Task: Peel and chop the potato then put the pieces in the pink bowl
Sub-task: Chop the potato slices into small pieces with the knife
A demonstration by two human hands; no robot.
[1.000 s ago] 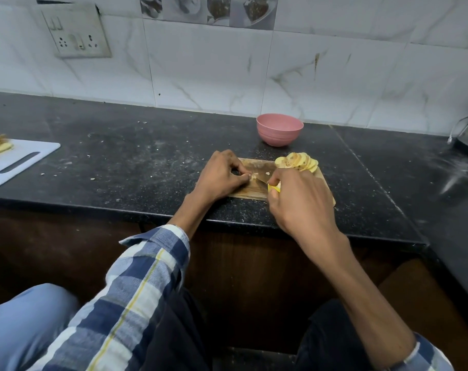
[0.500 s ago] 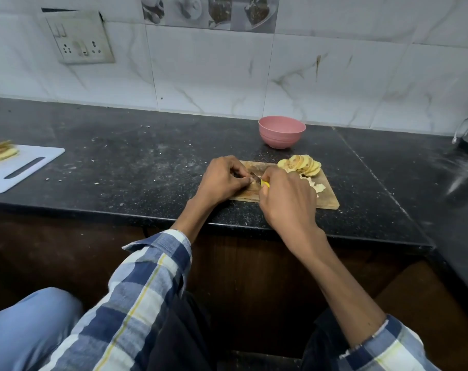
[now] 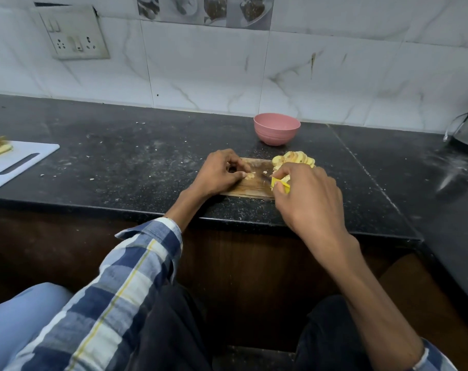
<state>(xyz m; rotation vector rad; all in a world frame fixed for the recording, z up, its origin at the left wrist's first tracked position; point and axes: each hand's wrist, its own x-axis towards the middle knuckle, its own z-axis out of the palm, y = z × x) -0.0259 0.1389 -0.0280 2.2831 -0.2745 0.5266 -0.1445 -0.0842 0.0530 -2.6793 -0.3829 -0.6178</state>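
On the wooden board (image 3: 250, 184), left hand (image 3: 218, 174) curled, pinching a small potato piece (image 3: 250, 175); right hand (image 3: 306, 194) gripping yellow-handled knife (image 3: 280, 185) beside slices (image 3: 294, 159).

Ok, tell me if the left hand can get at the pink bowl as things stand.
Probably yes. The bowl stands beyond the board with bare counter between it and the left hand. But that hand pinches a potato piece, so it must let go first.

Open counter (image 3: 136, 162) between wooden board (image 3: 250, 184) and white board (image 3: 18, 163); pink bowl (image 3: 276, 128) just behind.
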